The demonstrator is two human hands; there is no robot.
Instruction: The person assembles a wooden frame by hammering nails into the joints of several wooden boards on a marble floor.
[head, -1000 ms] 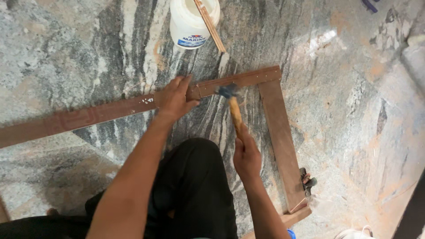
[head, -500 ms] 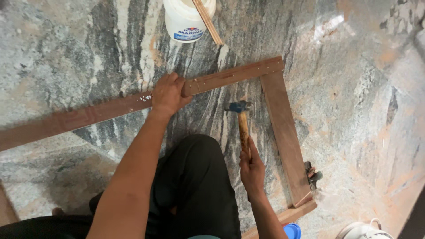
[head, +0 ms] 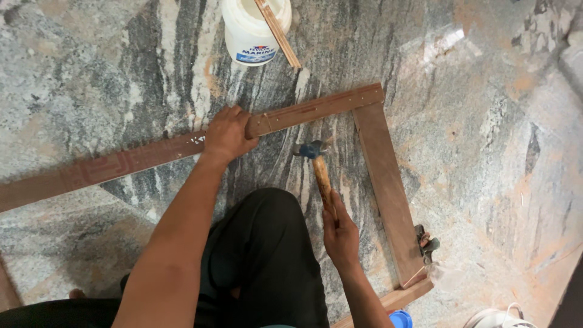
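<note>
A brown wooden frame (head: 382,170) lies on the grey marbled stone floor (head: 504,121). My left hand (head: 226,133) presses down on its long top strip (head: 121,163), close to where the strip carries small pale marks. My right hand (head: 341,235) grips the wooden handle of a hammer (head: 317,164). The hammer's blue-grey head hovers inside the frame, just below the top strip and apart from it. My black-clothed knee (head: 267,249) sits between my two arms.
A white plastic bucket (head: 250,30) with a wooden stick (head: 278,33) laid across it stands beyond the frame. A small dark object (head: 426,242) lies beside the frame's right strip. A blue cap (head: 401,319) and a white object (head: 498,319) show at the bottom edge.
The hammer head was at the top strip one second ago; it has drawn back towards me and now sits lower inside the frame. My left hand keeps its hold on the strip.
</note>
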